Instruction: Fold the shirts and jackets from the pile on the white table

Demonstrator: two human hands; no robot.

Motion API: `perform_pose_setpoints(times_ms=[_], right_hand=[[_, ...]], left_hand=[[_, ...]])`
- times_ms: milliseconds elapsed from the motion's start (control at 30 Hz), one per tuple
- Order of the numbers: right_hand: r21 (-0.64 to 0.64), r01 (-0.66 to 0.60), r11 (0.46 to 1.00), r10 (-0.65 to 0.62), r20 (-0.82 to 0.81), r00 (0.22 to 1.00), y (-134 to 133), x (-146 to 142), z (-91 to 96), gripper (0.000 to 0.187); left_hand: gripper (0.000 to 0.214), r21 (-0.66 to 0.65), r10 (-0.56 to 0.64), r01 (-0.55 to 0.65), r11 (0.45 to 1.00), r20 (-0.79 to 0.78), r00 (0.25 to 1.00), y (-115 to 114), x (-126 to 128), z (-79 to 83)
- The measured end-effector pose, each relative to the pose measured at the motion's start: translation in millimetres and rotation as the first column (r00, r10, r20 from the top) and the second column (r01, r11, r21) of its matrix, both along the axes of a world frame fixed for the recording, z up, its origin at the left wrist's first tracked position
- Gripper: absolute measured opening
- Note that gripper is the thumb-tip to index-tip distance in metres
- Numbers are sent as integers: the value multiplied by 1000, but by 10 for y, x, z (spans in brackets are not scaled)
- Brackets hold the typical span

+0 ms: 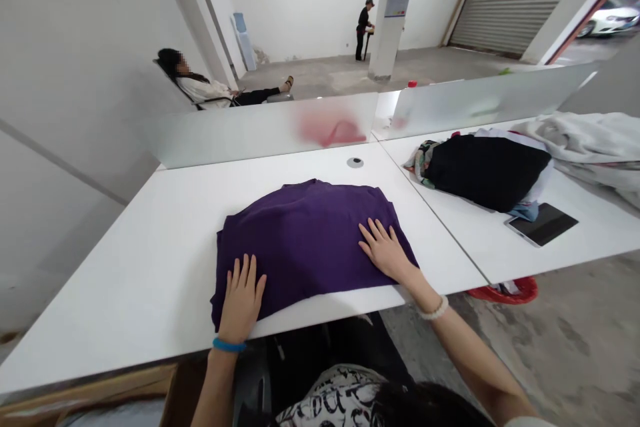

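A folded purple garment [305, 237] lies on the white table [150, 267] in front of me. My left hand [243, 297] rests flat on its near left corner, fingers stretched out and holding nothing; a blue band is on that wrist. My right hand [384, 248] lies flat on the garment's right edge, fingers spread, with a white bead bracelet on the wrist.
A pile of clothes topped by a black garment [485, 170] and a dark tablet [543, 224] sit on the adjoining table at right, with grey cloth [595, 143] behind. A frosted divider [260, 130] runs along the back. A red basin [505, 291] sits below. One person reclines at left, another stands far back.
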State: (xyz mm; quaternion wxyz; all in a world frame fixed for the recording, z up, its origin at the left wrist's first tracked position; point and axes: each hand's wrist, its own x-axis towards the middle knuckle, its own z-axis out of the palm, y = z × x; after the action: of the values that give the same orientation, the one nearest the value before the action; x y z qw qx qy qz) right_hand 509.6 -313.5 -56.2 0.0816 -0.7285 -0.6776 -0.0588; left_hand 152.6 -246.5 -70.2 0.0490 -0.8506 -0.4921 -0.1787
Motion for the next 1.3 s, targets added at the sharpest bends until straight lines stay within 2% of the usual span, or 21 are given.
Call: perform_pose_setpoints(times_ms=[67,167,233,300,367,433,467,533,600,667,733,800,900,967,1067,1200,1300], right_hand=[[61,-16,998,16,-3,1000,-141,-287,56,48],[104,-193,976,196,-13,981,-254,-715,67,48],[86,-273,958,275,-13,961,-332,-803,14,49],[53,-233,971,233,-6,972,-454,-661,-60,49],[24,-116,993,116,3,993,-603,-366,-105,50],[-19,-31,999,31,10,999,-700,-76,-69,50],[-45,-12,999,13,15,1000,-698,20,-10,48],[-70,-10,998,12,23,1000,-539,71,179,44],[-25,-47,999,48,24,999,-164,-45,402,41],[53,-183,982,183,2,983,358,-244,565,44],[81,-287,955,289,-11,957,895,-430,607,45],[72,-340,938,342,-20,940,1322,-543,531,46],[-24,-323,946,320,-86,943,1648,-557,304,52],[-77,-275,958,262,-150,953,1696,-488,153,57],[-71,-173,982,158,-178,971,1668,-339,3,58],[-43,14,999,-21,-167,986,1655,-207,-42,56],[-66,36,997,-49,-210,977,1672,-185,10,56]], left_hand=[[57,45,-65,65,997,2,998,-199,210,37],[53,18,-187,188,982,-53,981,-393,535,93],[52,-6,-157,157,988,-86,984,-460,537,96],[47,-10,-42,41,999,-113,993,-509,305,71],[47,-9,56,-58,998,-154,987,-556,-36,53],[53,-10,80,-83,996,-195,978,-573,-273,91],[53,-5,88,-91,996,-203,975,-552,-296,144],[49,20,111,-109,994,-175,978,-415,-124,320],[50,62,94,-88,994,-95,991,-145,262,546],[51,46,-48,49,998,-23,999,206,705,739],[49,-15,-161,162,987,58,985,540,1054,842],[46,-70,-193,200,977,94,977,779,1235,853],[42,-82,-158,166,983,95,983,950,1217,785],[39,-79,-119,127,989,95,988,1004,1087,741],[38,-78,-48,56,995,101,994,1077,839,708],[39,-91,55,-43,995,124,991,1118,598,677],[39,-102,114,-100,990,149,982,1051,518,638]])
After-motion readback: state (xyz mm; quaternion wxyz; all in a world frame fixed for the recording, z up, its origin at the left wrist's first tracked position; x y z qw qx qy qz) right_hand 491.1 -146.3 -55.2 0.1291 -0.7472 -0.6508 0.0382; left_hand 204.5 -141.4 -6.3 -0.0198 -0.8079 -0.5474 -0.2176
